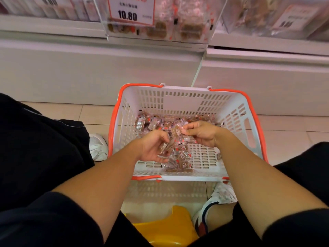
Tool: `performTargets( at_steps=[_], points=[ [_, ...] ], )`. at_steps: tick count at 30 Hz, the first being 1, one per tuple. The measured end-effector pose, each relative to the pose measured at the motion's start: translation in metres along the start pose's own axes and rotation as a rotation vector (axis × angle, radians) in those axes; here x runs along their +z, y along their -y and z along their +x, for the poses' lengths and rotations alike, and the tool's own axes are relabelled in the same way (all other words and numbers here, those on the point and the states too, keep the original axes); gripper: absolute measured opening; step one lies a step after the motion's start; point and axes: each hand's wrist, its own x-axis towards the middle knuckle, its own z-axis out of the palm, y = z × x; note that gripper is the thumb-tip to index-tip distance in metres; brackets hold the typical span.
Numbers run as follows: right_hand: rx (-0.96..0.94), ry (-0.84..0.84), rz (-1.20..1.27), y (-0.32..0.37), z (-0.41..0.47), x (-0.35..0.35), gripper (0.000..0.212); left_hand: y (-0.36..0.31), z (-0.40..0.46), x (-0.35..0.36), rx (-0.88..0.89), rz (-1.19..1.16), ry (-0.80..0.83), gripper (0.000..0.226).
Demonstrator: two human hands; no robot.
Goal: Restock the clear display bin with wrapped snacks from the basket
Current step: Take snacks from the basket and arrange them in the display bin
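- A bunch of snacks [168, 148] is held in the left hand [153, 148], with the fingers curled under and around the wrappers.
- One snack [176, 132] is pinched by the right hand [201, 133], between the thumb and fingertips.
- That pinched snack is held just above the bunch in the left hand, and the two hands are close together.
- Both hands are held over the basket [185, 102], inside its white walls.
- More snacks are piled under and behind the hands, mostly along the far side of the basket floor.
- A few snacks are seen just below the left hand, near the front wall of the basket.
- The basket is set on the floor [58, 111], and an orange rim is seen around its top.
- The bin [160, 31] is found far above the hands, up on a white shelf [53, 29]. Wrapped snacks are seen inside it.
- A price tag [130, 10] is stuck on the front of the bin.
- A white shoe [98, 145] is seen left of the left hand, beside the basket.
- A yellow stool [165, 227] is seen below both arms.
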Motion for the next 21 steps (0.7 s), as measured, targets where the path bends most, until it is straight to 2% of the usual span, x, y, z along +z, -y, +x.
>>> performTargets(
  at_steps=[1,3,6,8,11,13,15,18,21],
  points=[
    [-0.009,-0.025,0.013,-0.002,0.001,0.001,0.008,0.000,-0.002,0.001,-0.006,0.009,-0.008,0.005],
    [-0.051,-0.075,0.084,-0.004,0.001,0.007,0.009,0.000,-0.004,0.002,-0.015,0.056,-0.042,0.016],
    [-0.143,-0.160,0.330,-0.002,0.000,0.007,0.020,-0.005,-0.010,0.004,0.018,-0.027,-0.044,0.021],
    [-0.150,-0.142,0.233,0.002,-0.006,0.004,0.019,-0.008,-0.016,0.002,0.051,-0.161,-0.040,0.018],
    [-0.100,-0.055,-0.127,0.008,-0.016,0.008,0.015,-0.014,-0.023,-0.001,0.060,-0.327,-0.064,0.039],
    [-0.139,-0.076,-0.220,0.011,-0.018,0.018,0.013,-0.019,-0.028,0.003,0.054,-0.315,-0.043,0.040],
    [-0.239,-0.144,-0.250,0.012,-0.018,0.030,0.010,-0.023,-0.031,0.005,0.076,-0.253,-0.043,0.031],
    [-0.364,-0.266,-0.256,0.015,-0.018,0.036,0.022,-0.025,-0.037,0.009,0.095,-0.147,-0.062,0.024],
    [-0.355,-0.350,-0.019,0.023,-0.023,0.032,0.034,-0.025,-0.043,0.012,0.075,-0.104,-0.085,0.028]
  ],
)
